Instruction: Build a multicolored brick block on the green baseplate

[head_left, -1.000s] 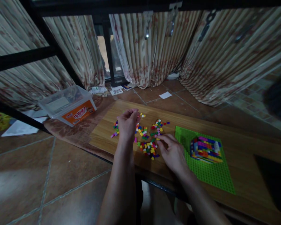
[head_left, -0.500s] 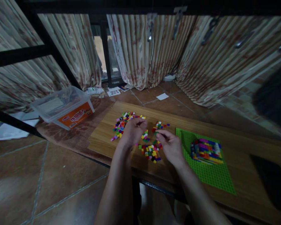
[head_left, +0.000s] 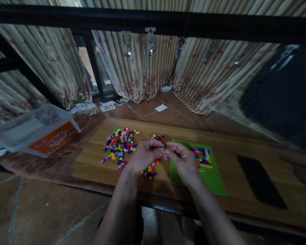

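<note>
My left hand (head_left: pixel 144 156) and my right hand (head_left: pixel 182 161) meet fingertip to fingertip above the table. Pinched between them are small toy bricks (head_left: pixel 164 150), seemingly green and orange; which fingers bear which piece is too small to make out. A large loose pile of coloured bricks (head_left: pixel 121 141) lies left of my left hand, and a smaller heap (head_left: pixel 150 172) sits partly hidden beneath it. Right of my right hand, a green baseplate (head_left: pixel 211 183) carries a multicoloured built block (head_left: pixel 204 157), partly covered by that hand.
The wooden table (head_left: pixel 91 161) holds a dark flat object (head_left: pixel 261 182) at right. Beyond its left end stands a clear plastic bin (head_left: pixel 48 114) with an orange label. Another person's dark clothing (head_left: pixel 283 95) fills the upper right. A black metal bar (head_left: pixel 148 20) crosses overhead.
My hands have come together, the left moving from near the big pile to meet the right. The view has turned right, and more of the other person shows.
</note>
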Available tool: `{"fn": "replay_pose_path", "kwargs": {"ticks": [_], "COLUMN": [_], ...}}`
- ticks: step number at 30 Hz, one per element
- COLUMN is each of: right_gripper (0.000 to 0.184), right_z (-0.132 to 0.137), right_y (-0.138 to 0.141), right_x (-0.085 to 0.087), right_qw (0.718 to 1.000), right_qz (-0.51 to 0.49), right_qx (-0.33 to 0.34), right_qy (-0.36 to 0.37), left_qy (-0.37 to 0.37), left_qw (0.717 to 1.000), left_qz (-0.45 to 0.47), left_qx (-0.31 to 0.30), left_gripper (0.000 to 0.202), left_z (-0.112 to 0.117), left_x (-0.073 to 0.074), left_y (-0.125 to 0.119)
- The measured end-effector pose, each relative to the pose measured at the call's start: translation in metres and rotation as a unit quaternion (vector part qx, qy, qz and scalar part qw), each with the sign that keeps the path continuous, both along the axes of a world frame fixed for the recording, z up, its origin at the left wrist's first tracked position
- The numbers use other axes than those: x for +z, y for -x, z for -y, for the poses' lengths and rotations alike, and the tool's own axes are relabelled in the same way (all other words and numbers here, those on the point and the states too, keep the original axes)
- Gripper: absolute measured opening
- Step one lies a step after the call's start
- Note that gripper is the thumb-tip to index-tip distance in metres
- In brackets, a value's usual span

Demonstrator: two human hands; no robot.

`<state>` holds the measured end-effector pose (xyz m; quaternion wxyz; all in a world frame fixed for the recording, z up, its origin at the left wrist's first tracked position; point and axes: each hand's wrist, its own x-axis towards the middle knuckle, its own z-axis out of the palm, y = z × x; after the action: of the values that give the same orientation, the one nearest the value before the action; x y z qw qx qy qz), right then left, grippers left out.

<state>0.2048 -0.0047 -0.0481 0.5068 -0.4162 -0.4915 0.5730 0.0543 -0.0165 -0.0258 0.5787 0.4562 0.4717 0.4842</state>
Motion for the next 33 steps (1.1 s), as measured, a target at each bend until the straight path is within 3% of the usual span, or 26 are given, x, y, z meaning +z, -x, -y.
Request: {"fn": "replay_pose_path", "kwargs": {"ticks": [5,11,18,21,25,27,29,33], "right_gripper": [0.028,0.023,0.025,0.026,0.025,0.023,0.021,0.020], "right_z": [0.003,0.004,0.009,0.004,-0.008,-0.012,-0.015,-0.017], "right_y": [-0.007,-0.024,-0.031,-0.049,-0.103,-0.132,-0.151,-0.156], "right_x": [0.007,0.013,0.024,0.034,0.045,0.041,0.031,0.006], "right_qw": [0.998,0.999,0.994,0.992,0.971,0.960,0.960,0.952], "right_qz": [-0.020,0.014,-0.082,-0.066,-0.013,0.013,0.064,0.209], "right_qx": [-0.029,-0.042,-0.050,-0.096,-0.236,-0.277,-0.272,-0.219], "right_qy": [0.043,0.013,0.053,0.042,-0.027,-0.027,0.007,0.038], "left_qy": [-0.042,-0.049,-0.010,0.019,0.028,0.035,0.041,0.045], "left_qw": [0.999,0.999,0.996,0.994,0.995,0.995,0.996,0.998], "left_qz": [0.002,-0.002,0.073,0.092,0.081,0.069,0.055,0.022], "left_qx": [0.000,0.006,0.048,0.050,0.060,0.058,0.054,0.049], "left_gripper": [0.016,0.013,0.020,0.024,0.025,0.025,0.026,0.026], "left_z": [-0.004,-0.007,-0.006,-0.006,-0.006,-0.006,-0.006,-0.006], "left_x": [-0.002,-0.001,0.003,0.004,0.003,0.003,0.002,0.003], "left_y": [-0.016,-0.037,-0.046,-0.044,-0.043,-0.043,-0.045,-0.050]}}
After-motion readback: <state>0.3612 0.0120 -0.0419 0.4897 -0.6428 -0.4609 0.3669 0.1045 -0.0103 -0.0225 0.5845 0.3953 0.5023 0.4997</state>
